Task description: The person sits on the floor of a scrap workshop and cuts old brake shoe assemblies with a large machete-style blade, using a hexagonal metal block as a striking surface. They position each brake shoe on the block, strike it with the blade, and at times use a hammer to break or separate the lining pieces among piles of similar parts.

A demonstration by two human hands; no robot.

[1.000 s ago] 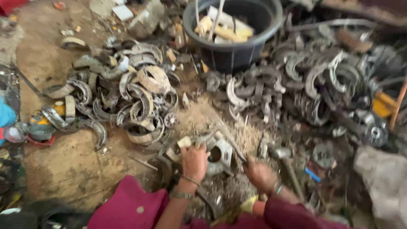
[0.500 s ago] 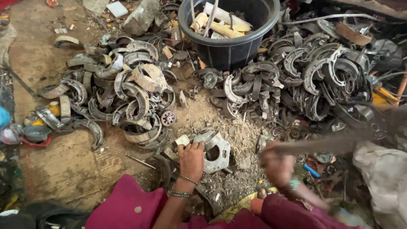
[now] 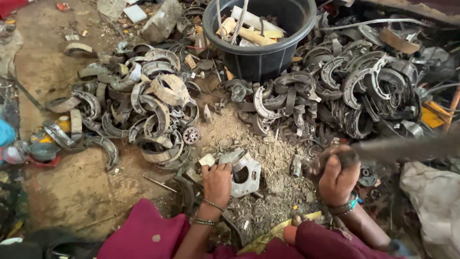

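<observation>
Person pinning a grey metal plate (image 3: pixel 244 175) to the dirt, with scrap all around.

The left hand (image 3: pixel 216 182) is clamped on the plate's near-left edge, fingers curled over a brake shoe (image 3: pixel 232 156) lying on it. The right hand (image 3: pixel 338 177), off to the plate's right, is fisted round a blurry dark tool handle (image 3: pixel 407 147). Beyond the plate sits a black bucket (image 3: pixel 261 57), with piles of brake shoes (image 3: pixel 148 105) left and right of it and a small gear (image 3: pixel 190 135) up-left of the plate.
</observation>
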